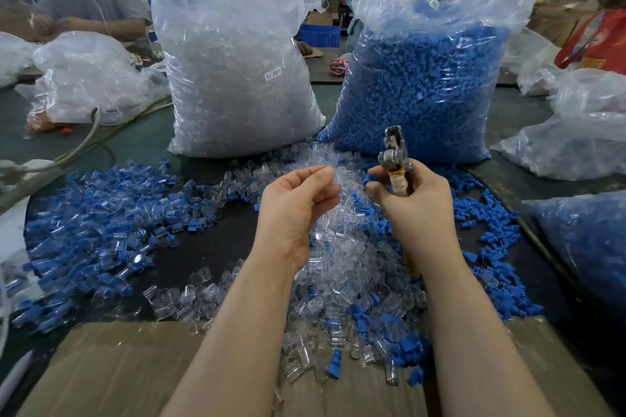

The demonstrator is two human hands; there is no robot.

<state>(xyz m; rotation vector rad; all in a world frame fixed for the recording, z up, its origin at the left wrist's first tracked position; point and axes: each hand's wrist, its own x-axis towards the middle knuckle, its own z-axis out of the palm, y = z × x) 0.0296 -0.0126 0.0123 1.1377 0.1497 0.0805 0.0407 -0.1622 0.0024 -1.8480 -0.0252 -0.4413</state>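
R hand (pixel 413 203) grips metal tool (pixel 393 152) by the handle, tool head pointing up and far, over mid table (pixel 216 244). At R fingertips a blue plug (pixel 369 179), looks pinched. L hand (pixel 298 203) just left of it, fingers curled, thumb on index; cannot tell if it holds a clear cap, too see-through vs the pile behind. Both hands hover over clear cap pile (pixel 338 281). To the right loose blue plugs (pixel 491 247), to the left mixed blue+clear pcs (pixel 101 213). Far side: bag of clear parts (pixel 237 78) on left, bag of blue parts (pixel 423 88) on right, both upright, near each other. Near edge has cardboard (pixel 128 369)
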